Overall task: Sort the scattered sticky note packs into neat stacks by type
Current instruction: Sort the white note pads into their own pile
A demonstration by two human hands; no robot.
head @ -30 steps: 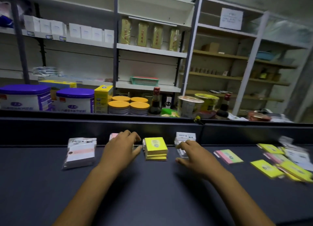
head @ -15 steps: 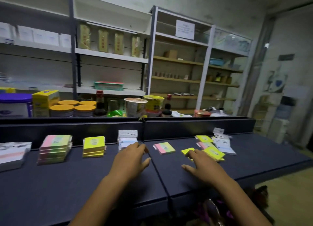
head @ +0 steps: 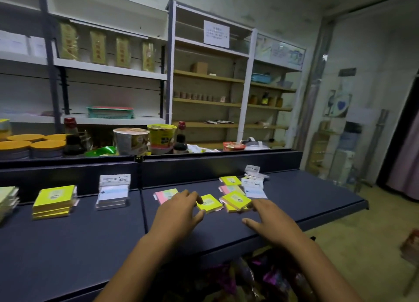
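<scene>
My left hand point(head: 179, 213) lay over the middle of the tabletop point(head: 74, 240), fingers loosely spread, fingertips touching the near-left edge of a loose yellow pack point(head: 209, 202) without pinching it. My right hand point(head: 271, 220) was spread too, thumb out, fingertips at the right edge of a second yellow pack point(head: 235, 201) that sat tilted on a small heap; I could not tell whether they gripped it. A pink pack point(head: 166, 194) lay just left of my left hand, and more loose packs, yellow, pink and white, sat toward the back-right corner. Toward the left edge stood the yellow stack point(head: 54, 202), with the white stack point(head: 113, 193) beside it against the back wall. I judged the sorting roughly half done and the step in hand to be collecting the loose yellows. Next I would need to close my fingers round each pack, lift it clear of the heap, and carry it well left onto the yellow stack, edges squared.
</scene>
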